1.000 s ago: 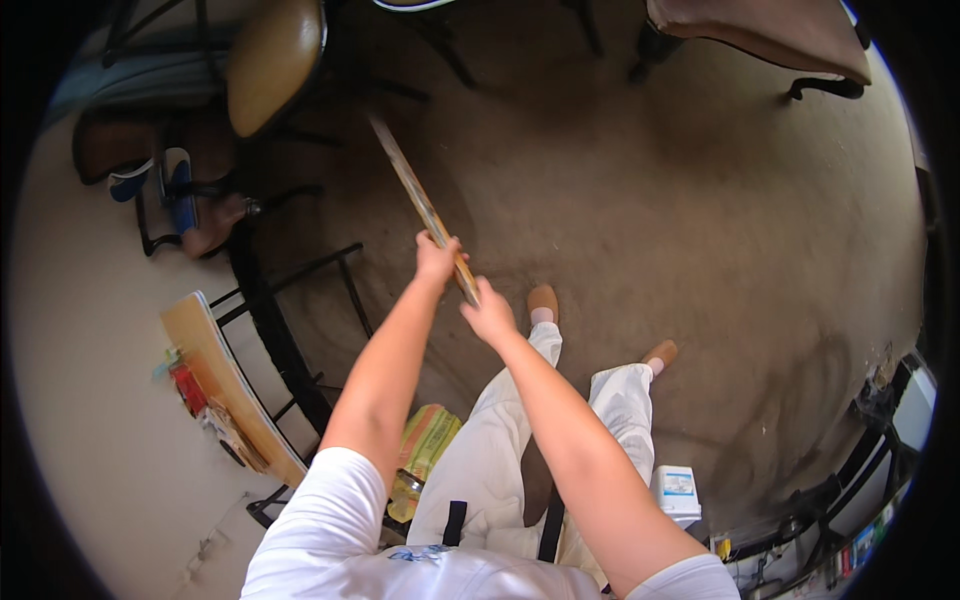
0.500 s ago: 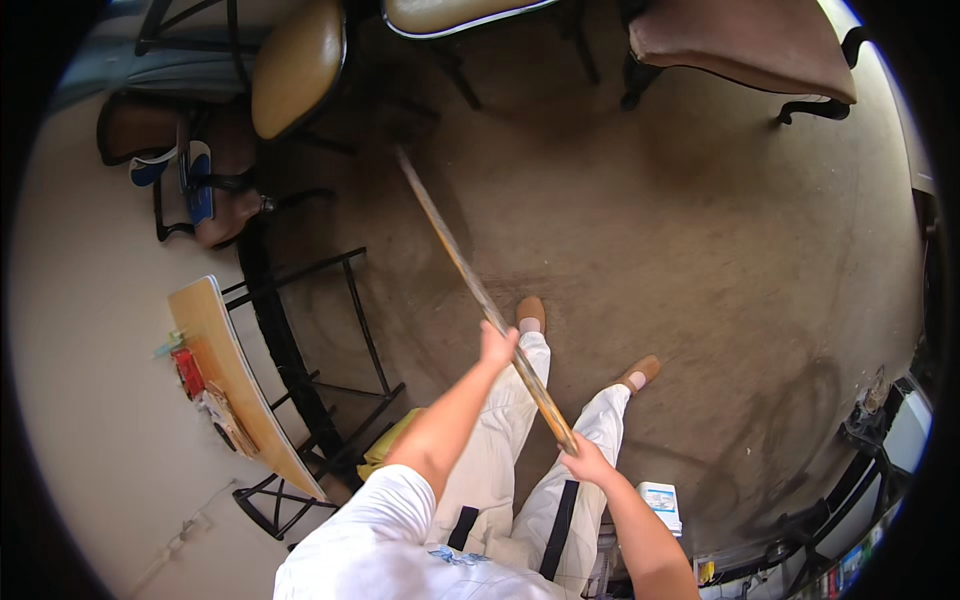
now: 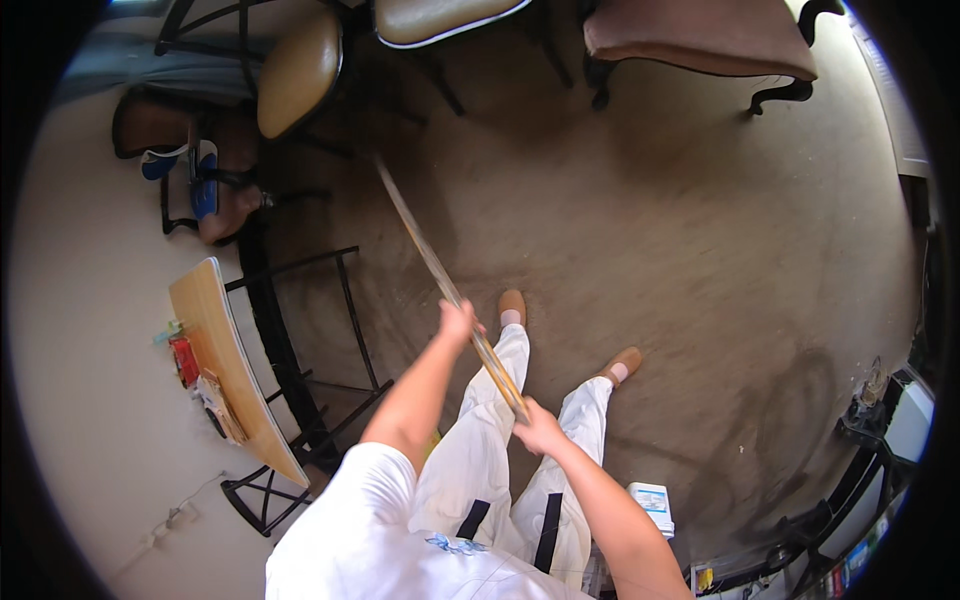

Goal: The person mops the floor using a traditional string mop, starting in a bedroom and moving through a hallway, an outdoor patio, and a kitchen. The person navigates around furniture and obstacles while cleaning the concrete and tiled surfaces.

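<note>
A long worn wooden pole (image 3: 421,243) slants from my body toward the far left, its far end reaching the shadow by the chairs. What sits at that end is too dark and blurred to make out. My left hand (image 3: 458,322) is closed around the pole partway down. Nearer to me, my right hand (image 3: 540,428) grips its upper end. Below the pole are my legs in white trousers and my brown shoes (image 3: 513,302) on the brown floor (image 3: 640,230).
Tan-seated chairs (image 3: 300,75) and a pinkish chair (image 3: 700,38) line the far side. At the left stands a wood-topped table (image 3: 235,365) with black metal legs and small items. A white box (image 3: 652,508) lies near my right forearm. Dark-framed furniture (image 3: 850,500) runs along the right.
Both hands and the pole have shifted left, with the pole's far end also swung left. My grip stays closed on it. The whole view has moved slightly.
</note>
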The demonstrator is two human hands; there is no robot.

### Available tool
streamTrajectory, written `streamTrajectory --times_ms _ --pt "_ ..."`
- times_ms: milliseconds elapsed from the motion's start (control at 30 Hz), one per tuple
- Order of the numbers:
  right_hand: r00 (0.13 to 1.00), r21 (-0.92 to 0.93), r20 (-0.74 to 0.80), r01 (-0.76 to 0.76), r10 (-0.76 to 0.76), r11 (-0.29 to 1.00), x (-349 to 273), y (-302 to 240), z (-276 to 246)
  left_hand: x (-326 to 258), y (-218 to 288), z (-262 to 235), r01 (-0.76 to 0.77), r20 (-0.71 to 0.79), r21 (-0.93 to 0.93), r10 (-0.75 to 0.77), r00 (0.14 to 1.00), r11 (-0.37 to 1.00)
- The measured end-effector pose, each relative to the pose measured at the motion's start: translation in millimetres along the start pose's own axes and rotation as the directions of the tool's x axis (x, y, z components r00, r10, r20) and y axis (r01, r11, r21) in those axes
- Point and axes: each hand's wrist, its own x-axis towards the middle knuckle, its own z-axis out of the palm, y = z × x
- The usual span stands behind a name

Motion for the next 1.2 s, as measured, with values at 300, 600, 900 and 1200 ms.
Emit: streamTrajectory --times_ms 300,600,900,1200 --pt "0.945 -0.080 -0.309 -0.134 0.103 0.988 -266.7 125.7 -116.4 -226.6 -120.5 165.6 0.264 0.398 0.010 -0.246 0.884 0.964" --pt "0.858 0.202 -0.431 -0.209 0.278 0.957 -349.2 152.5 -71.4 -300.1 -121.5 196.7 0.233 0.713 0.162 -0.277 0.644 0.959" --pt "0.865 0.070 -0.479 0.210 -0.151 0.975 -95.7 22.1 -107.5 -100.7 62.0 174.7 -0.129 0.476 0.029 0.099 0.874 0.991" --pt "0.937 0.939 0.143 -0.027 -0.318 0.343 54.6 -191.4 -119.0 -31.4 190.1 103.7 -0.307 0.337 -0.049 0.305 0.891 0.950"
